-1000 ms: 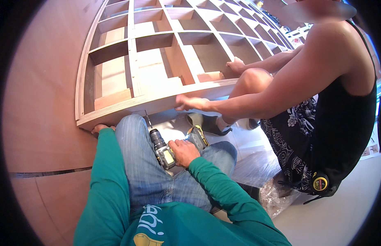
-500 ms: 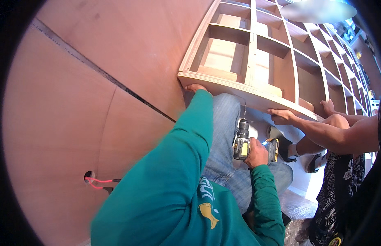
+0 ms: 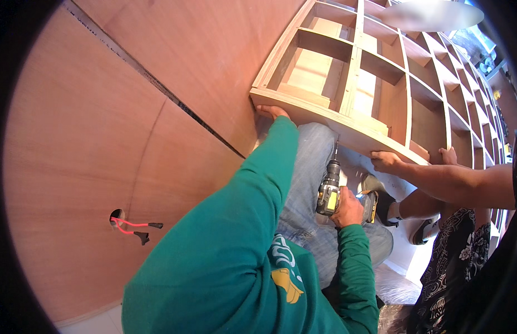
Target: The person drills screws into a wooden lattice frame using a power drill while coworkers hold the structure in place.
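Note:
A large wooden grid frame (image 3: 325,115) with many square compartments leans across the upper right. My left hand (image 3: 273,112) grips its near left corner, with some of the fingers hidden against the wood. Wrapped round the handle of a black and yellow cordless drill (image 3: 329,192) is my right hand (image 3: 349,209). The drill's long thin bit (image 3: 336,150) points up at the near edge board of the frame; whether its tip touches the wood I cannot tell. Another person's hand (image 3: 386,161) holds the same edge further right, and their second hand (image 3: 449,156) rests at a compartment.
A reddish plywood wall (image 3: 102,167) with a dark seam fills the left. Red wires (image 3: 130,224) with black ends stick out of a round hole in it. My jeans-clad knee (image 3: 308,161) is under the frame. The other person's shoe (image 3: 375,189) stands near the drill.
The view has shifted left, so the frame and wall sit further right. The drill has tilted slightly, its bit leaning more to the right. Both my hands keep their holds.

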A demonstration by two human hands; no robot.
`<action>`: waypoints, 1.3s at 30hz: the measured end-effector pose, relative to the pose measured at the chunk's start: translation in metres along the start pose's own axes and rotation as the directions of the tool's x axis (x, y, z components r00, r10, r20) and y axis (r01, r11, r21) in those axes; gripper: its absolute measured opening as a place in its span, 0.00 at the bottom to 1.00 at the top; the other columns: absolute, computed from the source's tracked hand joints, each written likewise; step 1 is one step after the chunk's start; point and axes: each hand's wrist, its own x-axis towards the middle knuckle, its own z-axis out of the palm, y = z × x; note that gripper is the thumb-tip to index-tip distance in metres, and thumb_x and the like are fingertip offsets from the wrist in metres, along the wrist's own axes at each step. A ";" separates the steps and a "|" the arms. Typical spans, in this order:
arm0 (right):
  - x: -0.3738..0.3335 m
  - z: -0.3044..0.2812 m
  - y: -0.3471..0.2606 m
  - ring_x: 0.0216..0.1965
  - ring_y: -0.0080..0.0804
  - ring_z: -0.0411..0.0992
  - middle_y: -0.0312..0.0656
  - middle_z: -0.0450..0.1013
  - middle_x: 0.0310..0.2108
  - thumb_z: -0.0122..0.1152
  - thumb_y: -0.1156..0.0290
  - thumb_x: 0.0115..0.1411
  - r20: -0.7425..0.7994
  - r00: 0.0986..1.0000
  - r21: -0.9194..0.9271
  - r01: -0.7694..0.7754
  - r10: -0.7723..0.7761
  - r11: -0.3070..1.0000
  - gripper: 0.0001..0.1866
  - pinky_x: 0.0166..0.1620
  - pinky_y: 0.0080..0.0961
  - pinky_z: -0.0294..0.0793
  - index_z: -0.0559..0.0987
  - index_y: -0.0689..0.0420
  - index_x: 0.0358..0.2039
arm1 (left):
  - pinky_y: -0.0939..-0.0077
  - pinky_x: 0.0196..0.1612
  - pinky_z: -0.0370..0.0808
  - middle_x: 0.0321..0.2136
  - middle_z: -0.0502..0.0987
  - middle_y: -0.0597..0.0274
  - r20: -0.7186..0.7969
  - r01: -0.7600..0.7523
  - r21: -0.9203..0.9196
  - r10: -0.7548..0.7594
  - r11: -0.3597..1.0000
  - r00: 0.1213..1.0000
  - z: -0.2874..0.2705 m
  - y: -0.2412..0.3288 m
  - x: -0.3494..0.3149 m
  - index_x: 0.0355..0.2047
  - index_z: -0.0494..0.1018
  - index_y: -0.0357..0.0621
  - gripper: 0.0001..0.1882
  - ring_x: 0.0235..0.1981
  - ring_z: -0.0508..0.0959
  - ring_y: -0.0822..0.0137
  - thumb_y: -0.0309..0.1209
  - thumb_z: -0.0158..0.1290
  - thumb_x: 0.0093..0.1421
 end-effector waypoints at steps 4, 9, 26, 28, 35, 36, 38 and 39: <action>0.001 0.002 0.000 0.44 0.54 0.78 0.46 0.77 0.42 0.78 0.73 0.37 0.014 1.000 -0.010 -0.021 0.021 1.000 0.37 0.45 0.47 0.78 0.70 0.53 0.50 | 0.58 0.78 0.46 0.79 0.42 0.66 0.051 -0.105 -0.129 0.113 0.986 0.992 0.004 0.003 -0.008 0.78 0.41 0.58 0.42 0.77 0.49 0.55 0.66 0.27 0.73; 0.003 0.001 -0.002 0.44 0.53 0.78 0.46 0.77 0.43 0.79 0.72 0.36 -0.002 1.000 -0.009 0.009 -0.009 1.000 0.38 0.45 0.46 0.79 0.71 0.53 0.50 | 0.58 0.77 0.49 0.79 0.45 0.62 -0.004 -0.147 -0.105 0.147 0.984 0.989 0.011 -0.004 -0.010 0.79 0.44 0.53 0.42 0.77 0.51 0.53 0.64 0.29 0.74; 0.009 0.000 0.001 0.40 0.51 0.81 0.50 0.78 0.39 0.71 0.69 0.48 -0.108 0.991 0.063 0.083 -0.076 0.995 0.26 0.41 0.46 0.82 0.72 0.57 0.48 | 0.49 0.75 0.53 0.78 0.48 0.62 0.240 0.012 0.480 -0.145 0.877 0.960 0.021 0.019 0.045 0.79 0.45 0.54 0.45 0.75 0.55 0.52 0.68 0.26 0.71; 0.007 0.002 0.003 0.39 0.50 0.81 0.49 0.78 0.38 0.70 0.68 0.49 -0.132 0.988 0.065 0.093 -0.083 0.994 0.24 0.41 0.45 0.82 0.73 0.57 0.47 | 0.48 0.75 0.53 0.78 0.48 0.62 0.226 0.000 0.493 -0.128 0.870 0.966 0.017 0.017 0.040 0.79 0.45 0.55 0.45 0.75 0.55 0.52 0.68 0.26 0.71; 0.009 0.012 0.006 0.39 0.49 0.82 0.49 0.79 0.38 0.70 0.67 0.50 -0.141 0.987 0.072 0.084 -0.073 0.994 0.25 0.41 0.44 0.82 0.73 0.57 0.47 | 0.44 0.74 0.54 0.78 0.50 0.62 0.195 -0.028 0.517 -0.085 0.855 0.977 0.008 0.030 0.049 0.78 0.45 0.55 0.46 0.75 0.57 0.51 0.70 0.25 0.70; 0.010 0.012 0.005 0.40 0.49 0.82 0.49 0.79 0.38 0.70 0.67 0.50 -0.116 0.991 0.065 0.072 -0.064 0.995 0.25 0.41 0.44 0.82 0.73 0.57 0.48 | 0.44 0.73 0.55 0.78 0.50 0.62 0.187 -0.022 0.520 -0.088 0.854 0.978 0.007 0.031 0.051 0.78 0.45 0.55 0.47 0.75 0.57 0.51 0.70 0.25 0.70; 0.008 0.009 0.006 0.42 0.49 0.82 0.49 0.79 0.41 0.71 0.67 0.50 -0.110 0.991 0.079 0.084 -0.075 0.993 0.28 0.42 0.44 0.82 0.73 0.57 0.51 | 0.43 0.73 0.55 0.78 0.50 0.62 0.180 -0.010 0.504 -0.093 0.864 0.979 0.003 0.036 0.052 0.78 0.45 0.55 0.47 0.74 0.57 0.51 0.71 0.25 0.69; 0.007 0.007 0.007 0.42 0.49 0.81 0.49 0.79 0.42 0.71 0.67 0.50 -0.096 0.991 0.084 0.099 -0.091 0.992 0.29 0.43 0.44 0.82 0.73 0.56 0.53 | 0.42 0.73 0.55 0.78 0.50 0.62 0.181 0.005 0.493 -0.108 0.870 0.977 0.001 0.036 0.051 0.78 0.45 0.55 0.47 0.74 0.57 0.51 0.71 0.24 0.69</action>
